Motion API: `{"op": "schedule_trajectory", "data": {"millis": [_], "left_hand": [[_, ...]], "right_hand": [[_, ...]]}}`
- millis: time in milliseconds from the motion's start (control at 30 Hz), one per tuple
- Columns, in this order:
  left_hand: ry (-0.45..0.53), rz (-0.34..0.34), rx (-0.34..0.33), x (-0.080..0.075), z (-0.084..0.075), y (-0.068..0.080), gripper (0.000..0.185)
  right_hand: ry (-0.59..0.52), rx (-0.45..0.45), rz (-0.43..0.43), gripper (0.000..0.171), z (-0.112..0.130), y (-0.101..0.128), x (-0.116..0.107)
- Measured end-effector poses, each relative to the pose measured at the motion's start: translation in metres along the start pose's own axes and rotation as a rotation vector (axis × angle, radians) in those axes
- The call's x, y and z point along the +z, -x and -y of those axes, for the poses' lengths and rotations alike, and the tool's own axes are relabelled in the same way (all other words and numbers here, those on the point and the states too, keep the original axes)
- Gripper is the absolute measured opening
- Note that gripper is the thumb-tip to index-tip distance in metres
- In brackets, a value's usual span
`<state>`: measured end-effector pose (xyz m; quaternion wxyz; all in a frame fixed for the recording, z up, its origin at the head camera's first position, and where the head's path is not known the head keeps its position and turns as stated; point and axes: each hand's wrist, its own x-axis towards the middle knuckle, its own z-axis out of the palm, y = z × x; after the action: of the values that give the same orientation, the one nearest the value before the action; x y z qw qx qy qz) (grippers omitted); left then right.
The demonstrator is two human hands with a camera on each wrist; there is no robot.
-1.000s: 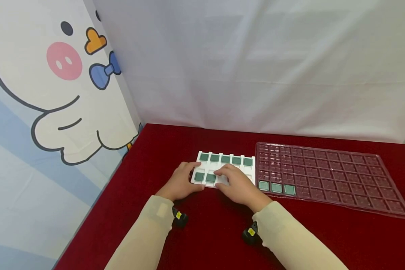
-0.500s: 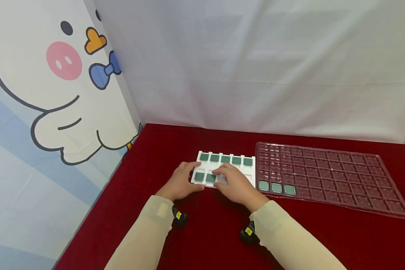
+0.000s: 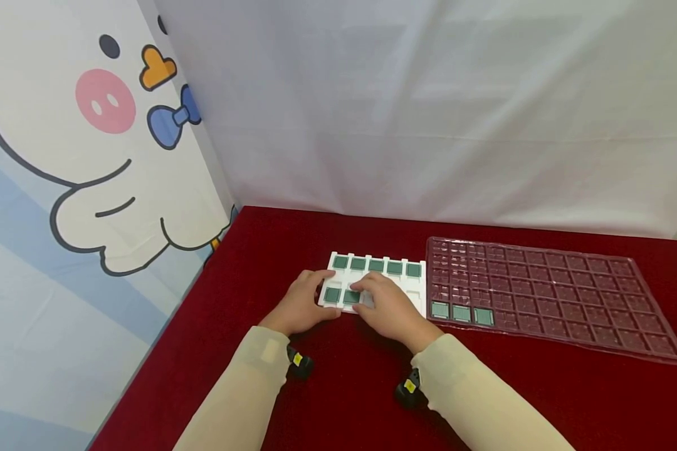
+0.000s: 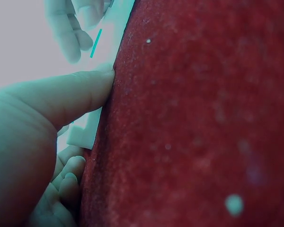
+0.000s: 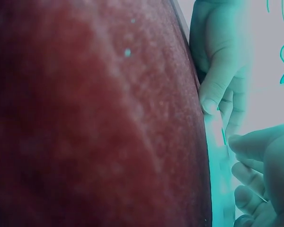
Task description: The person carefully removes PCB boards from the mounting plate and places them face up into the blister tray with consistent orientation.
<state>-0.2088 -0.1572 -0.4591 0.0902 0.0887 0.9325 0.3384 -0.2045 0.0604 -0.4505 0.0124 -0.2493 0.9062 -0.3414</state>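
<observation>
A white slotted tray (image 3: 341,279) lies on the red cloth, with small green square chips in several slots. My left hand (image 3: 300,305) grips its left end, thumb on the front edge. Over the front row, my right hand (image 3: 392,310) has its thumb and forefinger spread around the second green chip (image 3: 351,297); whether they touch it is unclear. The first green chip (image 3: 332,295) sits in the front left slot. The right wrist view shows my right thumb (image 5: 246,142) close to a thin green edge (image 5: 224,136). Other slots are hidden beneath my right hand.
To the right lies a large clear compartment tray (image 3: 558,282), tinted by the red cloth, with green chips (image 3: 461,313) in its front left pockets. A pale curtain (image 3: 429,125) hangs behind the table, and a cartoon-printed sheet (image 3: 163,188) stands at the left.
My right hand has shifted slightly left, so its thumb and forefinger now come around the second chip. My left hand and the tray stay put.
</observation>
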Motion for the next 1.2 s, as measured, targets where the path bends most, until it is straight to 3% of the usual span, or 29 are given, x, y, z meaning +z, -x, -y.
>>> {"op": "schedule_trajectory", "data": {"millis": [533, 1200], "left_hand": [[0.003, 0.005, 0.009, 0.0, 0.0, -0.001, 0.08], [0.011, 0.001, 0.004, -0.001, -0.001, 0.001, 0.08]], "right_hand": [[0.096, 0.028, 0.003, 0.035, 0.006, -0.005, 0.002], [0.118, 0.012, -0.006, 0.032, 0.009, -0.008, 0.006]]}}
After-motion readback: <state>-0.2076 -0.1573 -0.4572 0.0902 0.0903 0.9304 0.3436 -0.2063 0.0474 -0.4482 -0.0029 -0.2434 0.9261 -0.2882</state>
